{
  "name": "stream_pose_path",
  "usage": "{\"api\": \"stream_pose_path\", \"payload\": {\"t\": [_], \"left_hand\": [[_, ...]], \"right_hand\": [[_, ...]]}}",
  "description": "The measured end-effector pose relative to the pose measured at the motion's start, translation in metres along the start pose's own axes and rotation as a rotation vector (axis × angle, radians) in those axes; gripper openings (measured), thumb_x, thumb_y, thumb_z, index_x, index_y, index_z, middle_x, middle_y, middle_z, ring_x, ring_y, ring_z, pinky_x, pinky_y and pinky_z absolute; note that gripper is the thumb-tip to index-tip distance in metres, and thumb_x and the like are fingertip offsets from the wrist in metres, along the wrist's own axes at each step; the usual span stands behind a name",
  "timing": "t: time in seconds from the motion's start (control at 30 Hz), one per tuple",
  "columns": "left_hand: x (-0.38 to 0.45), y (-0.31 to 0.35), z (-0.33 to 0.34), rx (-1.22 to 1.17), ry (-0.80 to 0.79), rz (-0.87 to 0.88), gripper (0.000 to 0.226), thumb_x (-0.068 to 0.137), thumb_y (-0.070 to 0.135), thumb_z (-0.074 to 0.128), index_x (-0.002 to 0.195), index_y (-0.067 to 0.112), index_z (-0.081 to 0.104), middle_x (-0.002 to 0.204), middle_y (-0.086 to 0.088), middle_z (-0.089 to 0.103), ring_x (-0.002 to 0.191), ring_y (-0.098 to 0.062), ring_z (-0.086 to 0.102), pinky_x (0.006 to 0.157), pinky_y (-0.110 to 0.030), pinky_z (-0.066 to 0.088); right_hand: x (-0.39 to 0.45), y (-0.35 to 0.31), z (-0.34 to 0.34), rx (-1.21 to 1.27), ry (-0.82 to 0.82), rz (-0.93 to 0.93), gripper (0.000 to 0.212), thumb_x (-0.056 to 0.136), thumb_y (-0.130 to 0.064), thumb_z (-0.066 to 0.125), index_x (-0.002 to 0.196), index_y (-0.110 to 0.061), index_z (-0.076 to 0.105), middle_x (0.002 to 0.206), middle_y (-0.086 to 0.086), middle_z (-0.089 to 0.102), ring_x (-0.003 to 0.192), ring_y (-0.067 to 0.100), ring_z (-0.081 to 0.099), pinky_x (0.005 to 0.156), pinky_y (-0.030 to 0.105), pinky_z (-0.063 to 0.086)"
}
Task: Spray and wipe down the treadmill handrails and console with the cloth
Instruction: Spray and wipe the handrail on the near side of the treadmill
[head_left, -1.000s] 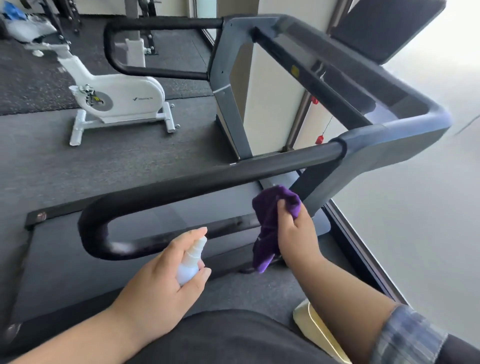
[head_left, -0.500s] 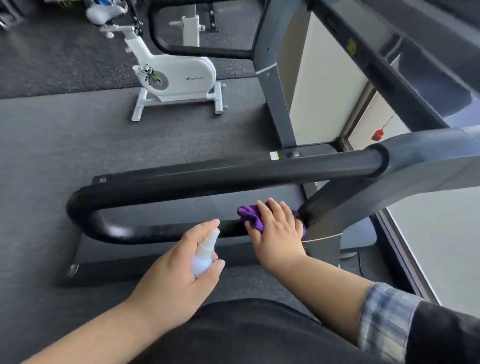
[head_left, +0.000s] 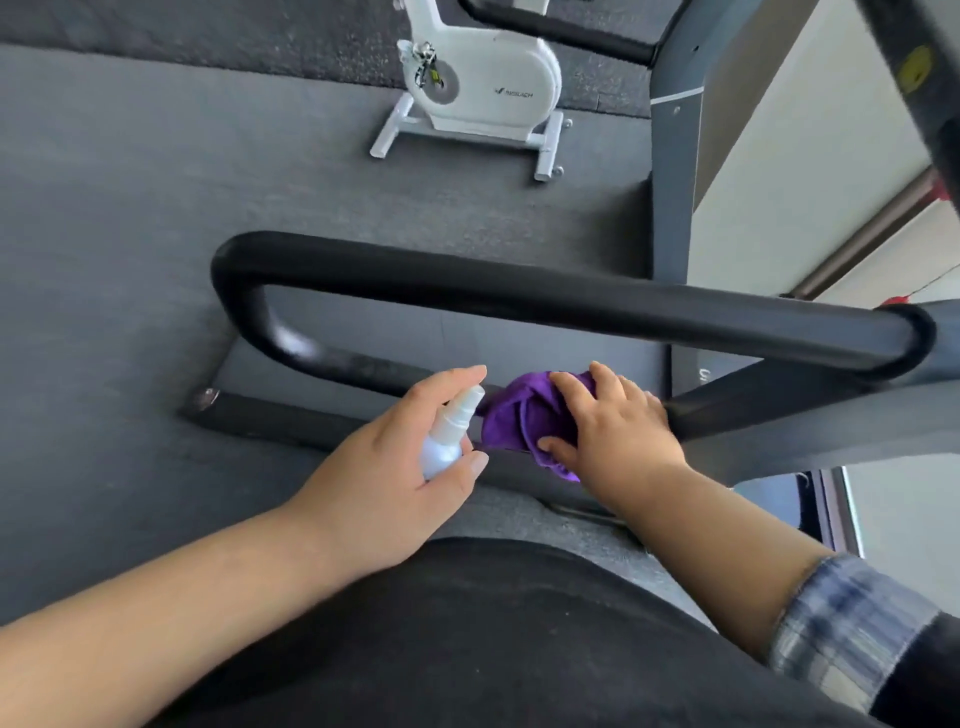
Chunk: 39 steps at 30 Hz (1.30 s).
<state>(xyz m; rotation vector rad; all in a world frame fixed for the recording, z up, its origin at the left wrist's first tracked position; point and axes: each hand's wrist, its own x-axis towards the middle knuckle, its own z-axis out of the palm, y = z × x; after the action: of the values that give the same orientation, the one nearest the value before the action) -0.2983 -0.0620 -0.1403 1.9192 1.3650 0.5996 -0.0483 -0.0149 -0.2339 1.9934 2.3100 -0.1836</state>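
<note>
The treadmill's black looped handrail (head_left: 519, 296) crosses the middle of the view, its lower bar running beneath my hands. My right hand (head_left: 618, 431) presses a bunched purple cloth (head_left: 519, 415) around that lower bar, fingers spread over the cloth. My left hand (head_left: 395, 467) grips a small white spray bottle (head_left: 449, 436), forefinger resting on its nozzle, which points toward the cloth. The bottle almost touches the cloth's left edge. The console is out of view.
A white exercise bike (head_left: 483, 88) stands on the dark floor beyond the rail. The treadmill's grey upright (head_left: 675, 171) rises at the right, beside a pale wall (head_left: 810, 171). The treadmill deck (head_left: 467, 338) lies below the rail. My dark-clothed body fills the bottom.
My right hand has slid the cloth leftward along the lower bar, closer to the bottle. The view has tilted further down; my left hand keeps the bottle in the same grip.
</note>
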Motion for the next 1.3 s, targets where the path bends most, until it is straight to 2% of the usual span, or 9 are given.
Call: {"api": "stream_pose_path", "payload": {"t": [0.17, 0.4, 0.57, 0.77, 0.87, 0.97, 1.07, 1.17, 1.3], "left_hand": [[-0.010, -0.011, -0.013, 0.047, 0.016, -0.030, 0.055, 0.084, 0.054, 0.052, 0.129, 0.070, 0.025, 0.102, 0.022, 0.063, 0.096, -0.004, 0.059, 0.078, -0.023, 0.045], [-0.022, -0.038, -0.047, 0.104, 0.039, -0.062, 0.055, 0.082, 0.056, 0.051, 0.126, 0.074, 0.022, 0.103, 0.025, 0.061, 0.098, -0.001, 0.058, 0.079, -0.018, 0.043], [-0.024, -0.062, -0.083, 0.155, -0.001, -0.049, 0.059, 0.083, 0.051, 0.054, 0.127, 0.073, 0.022, 0.104, 0.028, 0.059, 0.097, 0.005, 0.057, 0.081, -0.002, 0.036], [-0.030, -0.101, -0.135, 0.148, 0.002, -0.032, 0.058, 0.082, 0.052, 0.053, 0.129, 0.071, 0.023, 0.106, 0.030, 0.057, 0.097, 0.004, 0.058, 0.083, -0.002, 0.036], [-0.027, -0.120, -0.155, 0.142, -0.020, -0.006, 0.058, 0.082, 0.053, 0.053, 0.128, 0.072, 0.023, 0.105, 0.030, 0.057, 0.096, 0.005, 0.058, 0.082, -0.001, 0.035], [-0.023, -0.137, -0.172, 0.134, -0.052, 0.043, 0.058, 0.082, 0.054, 0.052, 0.128, 0.072, 0.023, 0.105, 0.030, 0.058, 0.096, 0.004, 0.058, 0.080, -0.002, 0.037], [-0.016, -0.152, -0.184, 0.126, -0.080, 0.091, 0.058, 0.084, 0.051, 0.054, 0.129, 0.070, 0.023, 0.103, 0.025, 0.059, 0.094, -0.002, 0.058, 0.079, -0.006, 0.039], [-0.012, -0.162, -0.194, 0.130, -0.118, 0.145, 0.059, 0.085, 0.051, 0.055, 0.129, 0.071, 0.021, 0.104, 0.026, 0.058, 0.093, -0.003, 0.058, 0.079, -0.007, 0.039], [-0.013, -0.173, -0.208, 0.140, -0.154, 0.201, 0.062, 0.086, 0.047, 0.058, 0.129, 0.072, 0.021, 0.106, 0.027, 0.056, 0.094, 0.000, 0.056, 0.078, -0.002, 0.037]], "right_hand": [[0.010, -0.001, 0.004, -0.002, 0.037, -0.078, 0.095, 0.073, -0.086, 0.051, 0.148, -0.032, 0.028, 0.144, 0.004, 0.046, 0.119, 0.032, 0.054, 0.092, 0.046, 0.050], [0.040, -0.042, 0.008, 0.069, 0.145, -0.192, 0.086, 0.071, -0.081, 0.058, 0.139, -0.031, 0.040, 0.128, 0.000, 0.059, 0.102, 0.030, 0.064, 0.079, 0.043, 0.055], [0.072, -0.115, -0.002, 0.110, 0.198, -0.274, 0.081, 0.078, -0.078, 0.057, 0.141, -0.029, 0.041, 0.129, -0.001, 0.059, 0.103, 0.029, 0.063, 0.080, 0.043, 0.056], [0.109, -0.213, -0.018, 0.164, 0.242, -0.326, 0.078, 0.084, -0.070, 0.054, 0.145, -0.023, 0.043, 0.134, 0.001, 0.057, 0.111, 0.029, 0.060, 0.084, 0.042, 0.052], [0.114, -0.225, -0.022, 0.311, 0.265, -0.313, 0.067, 0.087, -0.066, 0.050, 0.140, -0.024, 0.047, 0.133, -0.001, 0.060, 0.115, 0.026, 0.059, 0.090, 0.039, 0.050], [0.106, -0.214, -0.018, 0.649, 0.345, -0.198, 0.048, 0.090, -0.052, 0.047, 0.126, -0.021, 0.056, 0.116, 0.001, 0.066, 0.107, 0.025, 0.059, 0.088, 0.033, 0.047], [0.100, -0.224, -0.021, 1.025, 0.554, -0.136, 0.032, 0.095, -0.035, 0.042, 0.124, -0.025, 0.050, 0.114, -0.006, 0.059, 0.109, 0.004, 0.056, 0.097, 0.022, 0.041], [0.103, -0.254, -0.025, 1.075, 0.617, -0.174, 0.035, 0.094, -0.031, 0.049, 0.126, -0.017, 0.048, 0.121, -0.011, 0.052, 0.118, -0.002, 0.049, 0.103, 0.020, 0.037], [0.112, -0.283, -0.038, 0.963, 0.532, -0.212, 0.017, 0.083, -0.034, 0.062, 0.095, -0.025, 0.054, 0.086, -0.014, 0.063, 0.079, 0.001, 0.057, 0.075, 0.007, 0.040]]}}
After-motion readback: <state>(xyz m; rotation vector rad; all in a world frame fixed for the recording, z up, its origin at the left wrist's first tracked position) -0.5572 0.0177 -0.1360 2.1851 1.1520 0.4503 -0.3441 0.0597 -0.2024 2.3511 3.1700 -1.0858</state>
